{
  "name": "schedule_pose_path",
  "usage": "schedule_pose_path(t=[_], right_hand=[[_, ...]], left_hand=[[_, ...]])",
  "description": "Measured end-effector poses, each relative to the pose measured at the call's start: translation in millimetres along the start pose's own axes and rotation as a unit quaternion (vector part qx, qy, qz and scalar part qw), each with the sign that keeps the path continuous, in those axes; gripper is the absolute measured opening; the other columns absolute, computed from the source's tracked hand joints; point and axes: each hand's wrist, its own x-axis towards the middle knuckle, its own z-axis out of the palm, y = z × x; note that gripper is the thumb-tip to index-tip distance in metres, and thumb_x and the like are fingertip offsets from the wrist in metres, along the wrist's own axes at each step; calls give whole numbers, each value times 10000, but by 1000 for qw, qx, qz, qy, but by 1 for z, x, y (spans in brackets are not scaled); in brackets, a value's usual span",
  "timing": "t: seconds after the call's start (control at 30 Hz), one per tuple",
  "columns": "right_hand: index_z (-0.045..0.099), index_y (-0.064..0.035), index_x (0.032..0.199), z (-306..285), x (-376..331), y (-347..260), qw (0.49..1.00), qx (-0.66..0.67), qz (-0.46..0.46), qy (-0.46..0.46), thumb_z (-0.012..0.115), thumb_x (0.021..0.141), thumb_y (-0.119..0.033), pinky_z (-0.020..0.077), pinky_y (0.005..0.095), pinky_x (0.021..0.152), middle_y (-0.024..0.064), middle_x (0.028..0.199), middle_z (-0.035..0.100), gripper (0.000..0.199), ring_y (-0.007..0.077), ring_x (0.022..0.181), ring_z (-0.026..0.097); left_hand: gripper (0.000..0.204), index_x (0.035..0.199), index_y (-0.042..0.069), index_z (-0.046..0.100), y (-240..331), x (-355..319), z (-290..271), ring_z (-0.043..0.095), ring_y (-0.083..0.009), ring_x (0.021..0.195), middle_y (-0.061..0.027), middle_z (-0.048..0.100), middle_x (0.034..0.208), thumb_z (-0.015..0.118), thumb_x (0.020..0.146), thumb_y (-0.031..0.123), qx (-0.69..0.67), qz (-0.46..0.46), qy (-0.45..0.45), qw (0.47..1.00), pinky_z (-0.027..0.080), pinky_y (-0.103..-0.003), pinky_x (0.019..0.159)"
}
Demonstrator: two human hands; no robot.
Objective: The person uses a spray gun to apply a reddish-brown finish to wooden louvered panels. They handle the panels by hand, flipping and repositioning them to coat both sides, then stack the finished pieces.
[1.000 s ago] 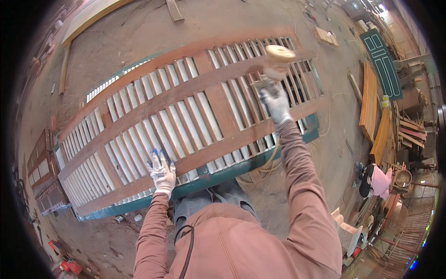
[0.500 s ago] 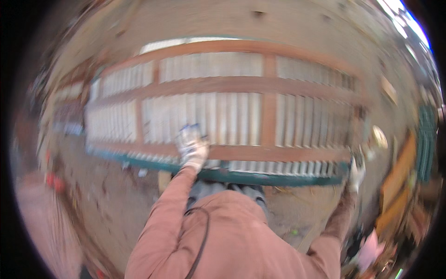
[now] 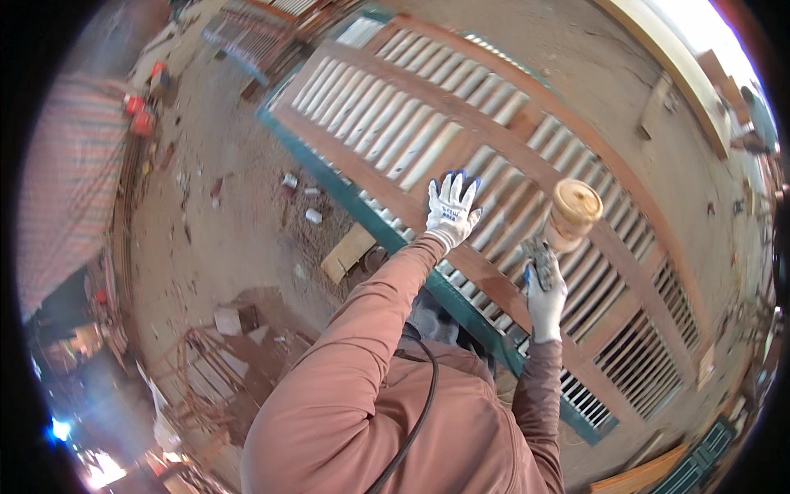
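A long metal gate panel (image 3: 387, 123) with reddish-brown frame bars, pale slats and a teal lower edge lies flat before me. My left hand (image 3: 451, 207), in a white glove with blue fingertips, rests flat on a frame bar with its fingers spread. My right hand (image 3: 545, 295), in the same kind of glove, grips the handle of a paint spray gun (image 3: 539, 257) held over the slats. A tan cup (image 3: 573, 212) sits on top of the gun. A black hose (image 3: 415, 420) runs across my back.
Dirt ground with small cans (image 3: 313, 216), a flat wooden piece (image 3: 347, 252) and rusty metal frames (image 3: 206, 370) lies to my left. More gate panels (image 3: 255, 33) lean at the top. A teal panel (image 3: 704, 461) and boards sit at the lower right.
My view has swung to the left, so the panel now runs diagonally. My right hand has brought the spray gun back up over the slats. My left hand stays on the frame bar.
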Motion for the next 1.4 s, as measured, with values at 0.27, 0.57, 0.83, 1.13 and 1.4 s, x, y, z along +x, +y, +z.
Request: schedule_pose_path(t=[0.27, 0.57, 0.83, 1.13, 1.4], right_hand=[[640, -24, 1364, 216, 55, -71, 975, -89, -54, -195, 752, 910, -147, 553, 417, 835, 211, 1065, 728, 484, 342, 951, 719], [594, -69, 1426, 438, 116, -134, 944, -189, -104, -251, 700, 939, -252, 529, 496, 947, 258, 1171, 702, 531, 443, 1114, 660], [544, -62, 1461, 604, 226, -210, 944, -106, -176, -257, 592, 973, -313, 479, 486, 1067, 277, 1307, 654, 550, 430, 1217, 621], [603, -93, 1367, 522, 343, -184, 975, -110, -183, -69, 655, 953, -360, 525, 492, 971, 232, 1149, 722, 495, 420, 1106, 671], [692, -28, 1160, 216, 201, -105, 994, -110, 5, -22, 708, 978, -144, 518, 265, 730, -6, 891, 690, 216, 47, 811, 599]], left_hand=[[767, 1579, 164, 379, -162, -55, 3, 337, -424, 1477, -197, 352, 1607, 670, 926, 442, -87, -141, 50, 985, 212, -685, 1196], [709, 1511, 43, 449, -213, -101, 29, 357, -467, 1468, -222, 415, 1573, 645, 927, 394, -193, -228, 87, 950, 277, -609, 1208], [678, 1541, 35, 433, -216, -106, 20, 388, -438, 1465, -210, 420, 1587, 599, 962, 344, -156, -189, -22, 969, 303, -607, 1196], [613, 1458, -34, 473, -267, -112, 6, 489, -500, 1292, -293, 529, 1399, 685, 953, 243, -274, -204, 137, 930, 389, -607, 1106], [515, 1409, -16, 551, -230, 10, -67, 545, -424, 1209, -226, 591, 1346, 697, 952, 172, -260, 20, 163, 952, 426, -534, 1048]])
